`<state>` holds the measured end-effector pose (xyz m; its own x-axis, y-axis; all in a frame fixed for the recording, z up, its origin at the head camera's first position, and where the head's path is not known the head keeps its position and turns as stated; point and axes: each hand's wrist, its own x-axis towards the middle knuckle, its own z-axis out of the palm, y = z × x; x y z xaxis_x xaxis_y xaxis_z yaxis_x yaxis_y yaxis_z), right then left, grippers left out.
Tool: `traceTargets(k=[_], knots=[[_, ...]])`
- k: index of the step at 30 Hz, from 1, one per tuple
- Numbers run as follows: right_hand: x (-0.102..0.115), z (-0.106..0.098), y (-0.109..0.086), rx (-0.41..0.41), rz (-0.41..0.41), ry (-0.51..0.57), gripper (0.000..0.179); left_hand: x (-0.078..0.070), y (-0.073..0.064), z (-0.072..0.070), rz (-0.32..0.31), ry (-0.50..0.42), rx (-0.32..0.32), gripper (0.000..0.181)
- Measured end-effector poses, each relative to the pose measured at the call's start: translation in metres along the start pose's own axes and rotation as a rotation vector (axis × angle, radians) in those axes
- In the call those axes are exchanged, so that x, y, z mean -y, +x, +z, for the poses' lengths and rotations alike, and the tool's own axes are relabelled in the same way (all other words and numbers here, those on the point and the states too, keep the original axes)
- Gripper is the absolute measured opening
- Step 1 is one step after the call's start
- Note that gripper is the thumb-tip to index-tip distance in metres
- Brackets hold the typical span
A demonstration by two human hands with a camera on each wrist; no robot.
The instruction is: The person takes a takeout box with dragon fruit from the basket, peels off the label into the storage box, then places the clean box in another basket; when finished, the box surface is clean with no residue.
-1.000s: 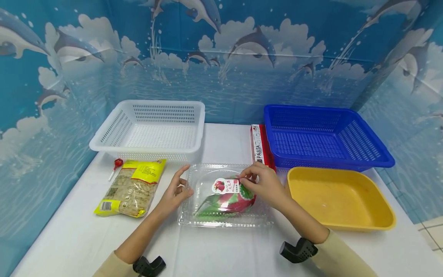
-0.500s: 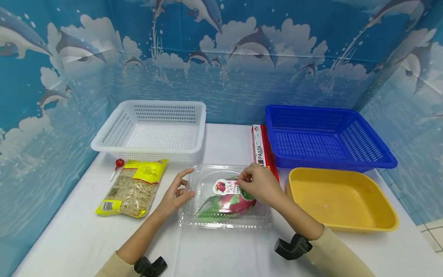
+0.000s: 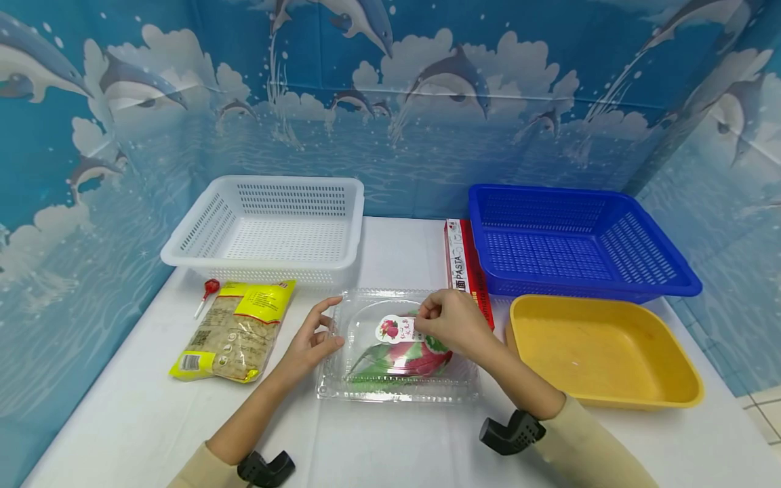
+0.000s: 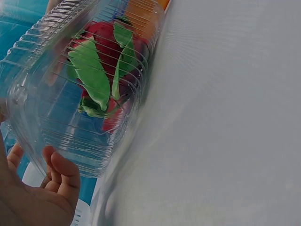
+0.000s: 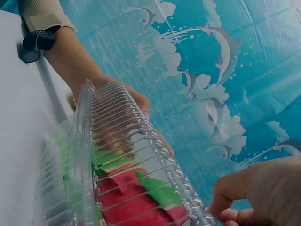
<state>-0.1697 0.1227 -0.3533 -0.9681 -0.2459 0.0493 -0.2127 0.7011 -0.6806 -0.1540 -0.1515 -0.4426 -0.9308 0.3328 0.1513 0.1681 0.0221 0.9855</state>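
I see the right hand (image 3: 456, 325) pinching the label (image 3: 396, 330) on a clear box (image 3: 365, 344) of fruit (image 3: 416, 359) on the white table (image 3: 393, 447). The left hand (image 3: 311, 344), fingers apart, touches the box's left edge.

- Blue backdrop (image 3: 415, 159) all round here — across the back and down both sides, rich and deep up high, fading to pale, rippled water lower down!
- Dolphins (image 3: 451, 81) leaping right across it, puffy pale clouds (image 3: 515, 64) rising behind them, creases running through the sheet.
- Out front, the table (image 3: 390, 440), spread in plain white.
- Far lower right, a peek of pale floor tiles (image 3: 767, 407) — dark joints between them.
- Light's soft, shadows faint on the white.
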Motion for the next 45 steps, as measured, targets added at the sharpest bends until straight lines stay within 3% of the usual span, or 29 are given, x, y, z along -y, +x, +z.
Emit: traceTargets(k=[7, 17, 30, 39, 45], knots=[[-0.0003, 0.0049, -0.0017, -0.046, -0.055, 0.12, 0.005, -0.0008, -0.0001, -0.0003, 0.007, -0.003, 0.012, 0.066], [-0.0002, 0.0074, -0.0042, -0.068, -0.105, 0.149, 0.005, -0.0008, 0.0006, -0.0001, 0.004, -0.007, 0.014, 0.066], [0.0018, 0.0061, -0.0089, -0.082, -0.079, 0.139, 0.006, 0.0002, 0.0008, -0.001, 0.005, -0.011, 0.02, 0.066], [-0.0004, 0.0053, -0.0087, -0.133, -0.116, 0.172, 0.009, 0.0006, 0.0009, -0.001, 0.0, -0.005, 0.019, 0.065], [-0.0013, -0.0011, -0.009, -0.107, -0.062, 0.195, 0.008, 0.0006, 0.0008, -0.0012, 0.002, -0.01, 0.018, 0.066]])
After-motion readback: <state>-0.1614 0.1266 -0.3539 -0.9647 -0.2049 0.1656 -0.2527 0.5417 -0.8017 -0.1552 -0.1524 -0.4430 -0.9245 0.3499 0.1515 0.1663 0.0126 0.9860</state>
